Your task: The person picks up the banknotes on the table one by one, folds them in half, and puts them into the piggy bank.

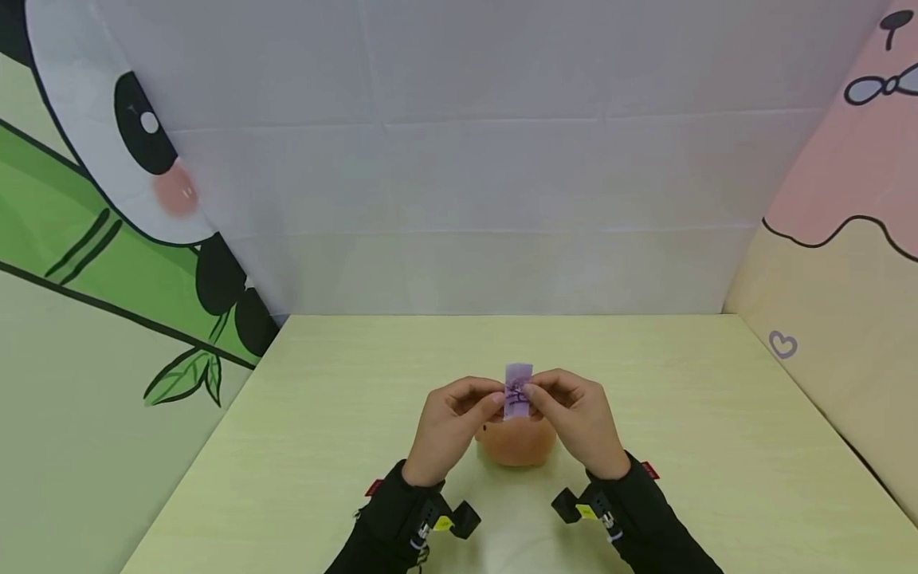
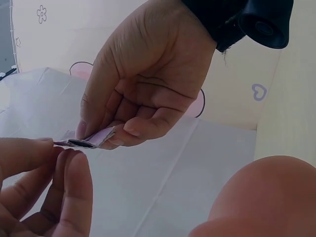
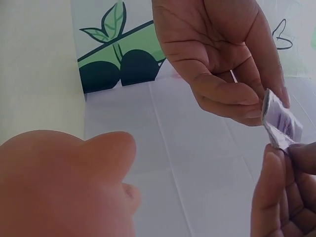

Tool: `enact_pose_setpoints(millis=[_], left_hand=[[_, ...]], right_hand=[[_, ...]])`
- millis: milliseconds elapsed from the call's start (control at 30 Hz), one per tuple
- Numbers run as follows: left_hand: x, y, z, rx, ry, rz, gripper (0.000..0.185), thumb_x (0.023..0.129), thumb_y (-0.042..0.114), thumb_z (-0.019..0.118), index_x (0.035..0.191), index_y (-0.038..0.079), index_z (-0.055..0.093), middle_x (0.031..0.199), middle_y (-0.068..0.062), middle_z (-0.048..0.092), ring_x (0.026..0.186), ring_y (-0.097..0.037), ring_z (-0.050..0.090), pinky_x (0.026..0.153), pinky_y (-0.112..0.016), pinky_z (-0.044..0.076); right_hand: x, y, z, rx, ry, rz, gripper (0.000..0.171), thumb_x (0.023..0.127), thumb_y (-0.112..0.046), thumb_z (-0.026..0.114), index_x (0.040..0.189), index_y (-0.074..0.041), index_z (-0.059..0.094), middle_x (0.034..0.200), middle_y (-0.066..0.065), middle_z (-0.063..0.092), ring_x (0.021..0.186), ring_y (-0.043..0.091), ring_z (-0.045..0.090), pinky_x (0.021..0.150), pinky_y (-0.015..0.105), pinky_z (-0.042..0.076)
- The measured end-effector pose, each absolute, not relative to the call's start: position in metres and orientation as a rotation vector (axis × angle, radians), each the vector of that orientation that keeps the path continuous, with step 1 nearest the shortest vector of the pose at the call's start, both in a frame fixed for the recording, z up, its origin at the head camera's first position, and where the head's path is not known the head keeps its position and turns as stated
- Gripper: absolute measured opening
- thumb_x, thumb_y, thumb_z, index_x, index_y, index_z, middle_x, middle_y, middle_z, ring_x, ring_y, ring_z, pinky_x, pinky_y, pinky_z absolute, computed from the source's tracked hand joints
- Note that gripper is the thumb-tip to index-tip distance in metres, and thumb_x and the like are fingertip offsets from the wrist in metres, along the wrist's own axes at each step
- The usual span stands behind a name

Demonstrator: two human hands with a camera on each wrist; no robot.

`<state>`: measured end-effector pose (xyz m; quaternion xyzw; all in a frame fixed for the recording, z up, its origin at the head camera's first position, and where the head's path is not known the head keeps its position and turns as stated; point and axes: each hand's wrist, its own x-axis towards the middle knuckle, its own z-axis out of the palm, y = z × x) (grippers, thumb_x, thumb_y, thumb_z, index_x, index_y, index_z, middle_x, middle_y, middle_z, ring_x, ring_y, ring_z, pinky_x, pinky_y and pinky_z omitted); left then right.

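Observation:
Both hands hold a small folded purple banknote (image 1: 518, 376) with dark print, upright in the head view. My left hand (image 1: 448, 422) pinches its left edge between thumb and fingers. On the opposite edge, the thumb and fingers of my right hand (image 1: 579, 418) pinch it too. Folded layers show along the edge of the note (image 3: 282, 121) in the right wrist view. Just below and behind the hands sits a rounded orange-pink piggy bank (image 1: 518, 446) on the table, its top hidden by the note and fingers. Its ear and snout stick out in the right wrist view.
The pale wooden table (image 1: 344, 383) runs back to a white cloth wall (image 1: 466, 183). Printed cartoon panels flank it on the left (image 1: 100, 263) and right (image 1: 839, 279). Each black sleeve carries a small wrist camera (image 1: 464, 520).

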<state>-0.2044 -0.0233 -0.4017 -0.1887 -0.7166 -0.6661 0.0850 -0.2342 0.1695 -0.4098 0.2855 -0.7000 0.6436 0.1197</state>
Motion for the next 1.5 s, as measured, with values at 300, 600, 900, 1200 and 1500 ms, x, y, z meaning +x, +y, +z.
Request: enact_pose_setpoints(millis=[300, 600, 900, 1200, 1500], left_hand=[[-0.2052, -0.0211, -0.4027, -0.575, -2.15, -1.998, 0.027, 0.093, 0.015, 0.067, 0.116, 0.001, 0.068, 0.112, -0.022, 0.068, 0.089, -0.008, 0.065, 0.072, -0.022, 0.053], [-0.2055, -0.0178, -0.404, -0.571, -2.157, -2.027, 0.029, 0.091, 0.013, 0.069, 0.117, 0.002, 0.066, 0.116, -0.02, 0.067, 0.099, -0.011, 0.065, 0.082, -0.025, 0.055], [-0.2066, -0.0169, -0.4052, -0.549, -2.16, -2.023, 0.028, 0.09, 0.012, 0.071, 0.116, 0.003, 0.067, 0.112, -0.019, 0.067, 0.096, -0.011, 0.065, 0.083, -0.025, 0.055], [-0.2064, -0.0168, -0.4061, -0.564, -2.144, -2.029, 0.027, 0.09, 0.009, 0.07, 0.116, 0.003, 0.067, 0.11, -0.02, 0.067, 0.094, -0.01, 0.064, 0.081, -0.025, 0.054], [-0.2061, -0.0166, -0.4069, -0.562, -2.144, -2.014, 0.028, 0.089, 0.01, 0.07, 0.116, 0.003, 0.066, 0.105, -0.018, 0.067, 0.09, -0.01, 0.064, 0.079, -0.024, 0.054]], right_hand=[[-0.2342, 0.1688, -0.4108, 0.873, -2.033, 1.887, 0.008, 0.092, -0.001, 0.064, 0.096, 0.004, 0.069, 0.08, 0.005, 0.07, 0.064, 0.01, 0.064, 0.061, 0.025, 0.056], [-0.2345, 0.1674, -0.4125, 0.904, -2.014, 1.909, 0.008, 0.092, -0.001, 0.064, 0.095, 0.005, 0.069, 0.079, 0.004, 0.07, 0.064, 0.008, 0.066, 0.06, 0.026, 0.057], [-0.2346, 0.1657, -0.4134, 0.908, -2.037, 1.89, 0.008, 0.092, -0.001, 0.064, 0.094, 0.003, 0.07, 0.077, 0.013, 0.069, 0.063, 0.015, 0.067, 0.06, 0.028, 0.058], [-0.2339, 0.1661, -0.4137, 0.945, -2.018, 1.895, 0.009, 0.093, 0.0, 0.063, 0.094, 0.005, 0.07, 0.078, 0.012, 0.07, 0.064, 0.012, 0.067, 0.06, 0.028, 0.058], [-0.2329, 0.1653, -0.4145, 0.95, -2.031, 1.911, 0.01, 0.093, -0.002, 0.063, 0.096, 0.005, 0.071, 0.08, -0.006, 0.07, 0.066, 0.009, 0.067, 0.061, 0.029, 0.058]])
